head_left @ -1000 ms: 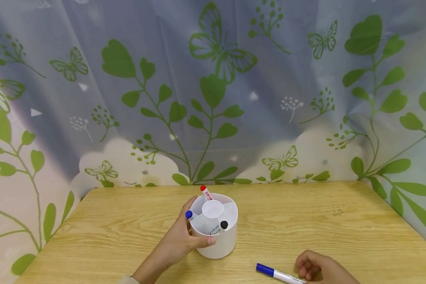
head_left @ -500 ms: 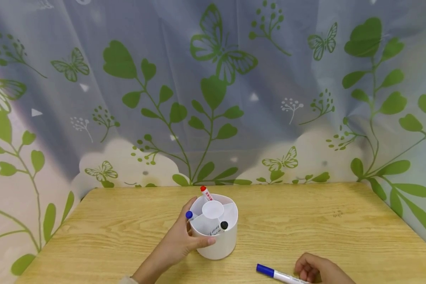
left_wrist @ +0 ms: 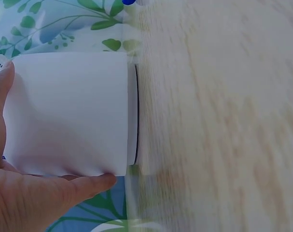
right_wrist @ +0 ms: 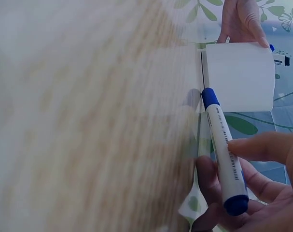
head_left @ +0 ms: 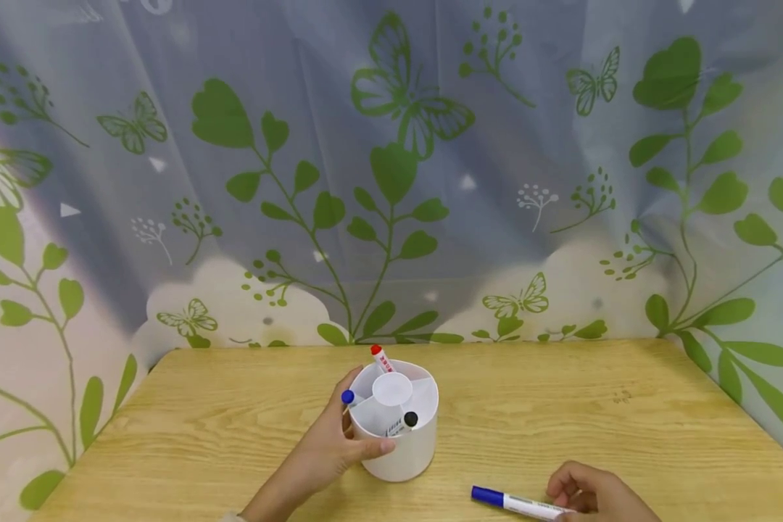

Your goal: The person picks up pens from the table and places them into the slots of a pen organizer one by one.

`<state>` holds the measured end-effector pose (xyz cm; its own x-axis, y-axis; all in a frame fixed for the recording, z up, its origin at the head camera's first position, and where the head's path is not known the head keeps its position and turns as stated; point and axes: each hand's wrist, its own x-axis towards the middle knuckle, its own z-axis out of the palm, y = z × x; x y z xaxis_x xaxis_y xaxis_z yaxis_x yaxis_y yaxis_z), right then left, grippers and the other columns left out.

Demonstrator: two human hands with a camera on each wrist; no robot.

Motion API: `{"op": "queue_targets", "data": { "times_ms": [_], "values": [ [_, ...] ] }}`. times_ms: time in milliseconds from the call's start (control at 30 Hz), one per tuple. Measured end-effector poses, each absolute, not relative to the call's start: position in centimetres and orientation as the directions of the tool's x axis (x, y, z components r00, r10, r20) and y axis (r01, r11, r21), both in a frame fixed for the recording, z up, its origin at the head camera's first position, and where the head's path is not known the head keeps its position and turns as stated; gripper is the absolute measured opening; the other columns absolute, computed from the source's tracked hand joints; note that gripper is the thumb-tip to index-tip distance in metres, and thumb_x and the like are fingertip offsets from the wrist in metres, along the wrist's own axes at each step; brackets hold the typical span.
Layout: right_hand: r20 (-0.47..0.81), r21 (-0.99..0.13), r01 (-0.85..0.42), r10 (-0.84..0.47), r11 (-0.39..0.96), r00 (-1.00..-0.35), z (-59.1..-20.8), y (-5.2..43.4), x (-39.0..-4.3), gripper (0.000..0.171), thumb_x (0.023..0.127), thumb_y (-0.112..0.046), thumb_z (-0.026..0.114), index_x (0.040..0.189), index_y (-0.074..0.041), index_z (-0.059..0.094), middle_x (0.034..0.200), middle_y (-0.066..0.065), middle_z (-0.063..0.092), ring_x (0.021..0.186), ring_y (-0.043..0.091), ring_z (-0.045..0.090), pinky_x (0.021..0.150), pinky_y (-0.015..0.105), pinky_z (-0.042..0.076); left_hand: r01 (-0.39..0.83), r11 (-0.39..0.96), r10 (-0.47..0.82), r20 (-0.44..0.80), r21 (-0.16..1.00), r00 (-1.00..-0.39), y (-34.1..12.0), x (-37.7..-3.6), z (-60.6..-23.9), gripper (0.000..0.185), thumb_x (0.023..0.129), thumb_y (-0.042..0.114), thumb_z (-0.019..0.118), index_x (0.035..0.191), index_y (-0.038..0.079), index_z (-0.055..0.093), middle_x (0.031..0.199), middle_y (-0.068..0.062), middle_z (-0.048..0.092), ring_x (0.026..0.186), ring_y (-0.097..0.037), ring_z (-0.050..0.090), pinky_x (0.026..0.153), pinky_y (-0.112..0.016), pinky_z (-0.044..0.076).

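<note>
A white pen holder (head_left: 404, 457) with several compartments stands upright on the table, gripped at its left side by my left hand (head_left: 326, 449). In the left wrist view, the thumb and fingers press against the holder's wall (left_wrist: 69, 111). Inside it lean a red-capped marker (head_left: 383, 359), a marker with a blue end (head_left: 348, 397) and a black-ended marker (head_left: 401, 424). To the right, my right hand (head_left: 600, 493) pinches a white marker with a blue cap (head_left: 522, 505) near its rear end. The right wrist view shows the thumb on this marker's barrel (right_wrist: 223, 150) and fingers behind it.
The wood-grain table (head_left: 235, 406) spreads around both hands. Behind it hangs a blue-grey curtain (head_left: 509, 159) printed with green leaves and butterflies, continuing along both sides.
My right hand has shifted slightly and its thumb side now lies over the blue-capped marker's rear end. The left hand and pen holder stay put; the head view has tilted slightly.
</note>
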<state>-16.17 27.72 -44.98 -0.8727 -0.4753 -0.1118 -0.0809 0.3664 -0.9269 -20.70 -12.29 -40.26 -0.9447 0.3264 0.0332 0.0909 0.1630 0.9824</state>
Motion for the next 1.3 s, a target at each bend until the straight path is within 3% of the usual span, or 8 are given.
{"op": "queue_targets", "data": {
  "times_ms": [233, 433, 667, 967, 1300],
  "values": [
    [-0.083, -0.919, -0.101, -0.436, 0.381, -0.896, -44.7, 27.5, -15.9, 0.022, 0.097, -0.002, 0.069, 0.110, 0.013, 0.060, 0.103, 0.006, 0.062, 0.087, 0.002, 0.062, 0.072, 0.022, 0.055, 0.100, 0.168, 0.352, 0.035, 0.981, -0.935, -12.5, -20.8, -40.1, 0.104, 0.085, 0.019, 0.089, 0.164, 0.028, 0.022, 0.159, -0.010, 0.045, 0.152, -0.045, 0.038, 0.119, -0.059, 0.040],
    [-0.153, -0.944, 0.015, -0.395, 0.330, -0.906, -44.1, 27.3, -15.6, 0.025, 0.098, -0.006, 0.070, 0.111, 0.013, 0.060, 0.103, 0.004, 0.061, 0.083, 0.015, 0.066, 0.070, 0.027, 0.058, 0.115, 0.184, 0.382, 0.037, 0.976, -0.923, -12.8, -20.9, -39.9, 0.102, 0.088, 0.023, 0.087, 0.165, 0.025, 0.022, 0.162, -0.010, 0.043, 0.155, -0.049, 0.031, 0.124, -0.063, 0.029],
    [-0.148, -0.924, 0.021, -0.306, 0.383, -0.940, -43.1, 26.5, -15.4, 0.024, 0.095, -0.009, 0.075, 0.108, 0.009, 0.065, 0.105, 0.007, 0.067, 0.088, 0.020, 0.066, 0.072, 0.027, 0.057, 0.119, 0.193, 0.400, 0.033, 0.974, -0.916, -13.1, -21.0, -39.9, 0.103, 0.090, 0.024, 0.085, 0.167, 0.019, 0.017, 0.165, -0.013, 0.040, 0.156, -0.048, 0.028, 0.125, -0.061, 0.029],
    [-0.121, -0.840, 0.031, -0.132, 0.542, -0.984, -41.8, 25.0, -15.1, 0.022, 0.092, -0.016, 0.080, 0.108, -0.004, 0.070, 0.101, 0.004, 0.069, 0.076, 0.012, 0.053, 0.066, 0.024, 0.045, 0.110, 0.196, 0.410, 0.021, 0.974, -0.912, -13.3, -20.8, -39.8, 0.102, 0.091, 0.027, 0.084, 0.168, 0.022, 0.017, 0.167, -0.012, 0.037, 0.157, -0.049, 0.026, 0.124, -0.062, 0.030],
    [-0.041, -0.891, -0.001, -0.081, 0.455, -0.996, -41.0, 23.9, -15.0, 0.032, 0.096, -0.011, 0.076, 0.121, 0.003, 0.064, 0.105, 0.006, 0.066, 0.079, 0.007, 0.058, 0.070, 0.025, 0.055, 0.098, 0.177, 0.417, 0.016, 0.979, -0.909, -13.5, -20.7, -39.9, 0.103, 0.092, 0.025, 0.083, 0.168, 0.019, 0.014, 0.166, -0.012, 0.037, 0.157, -0.047, 0.027, 0.124, -0.061, 0.031]
  ]
}}
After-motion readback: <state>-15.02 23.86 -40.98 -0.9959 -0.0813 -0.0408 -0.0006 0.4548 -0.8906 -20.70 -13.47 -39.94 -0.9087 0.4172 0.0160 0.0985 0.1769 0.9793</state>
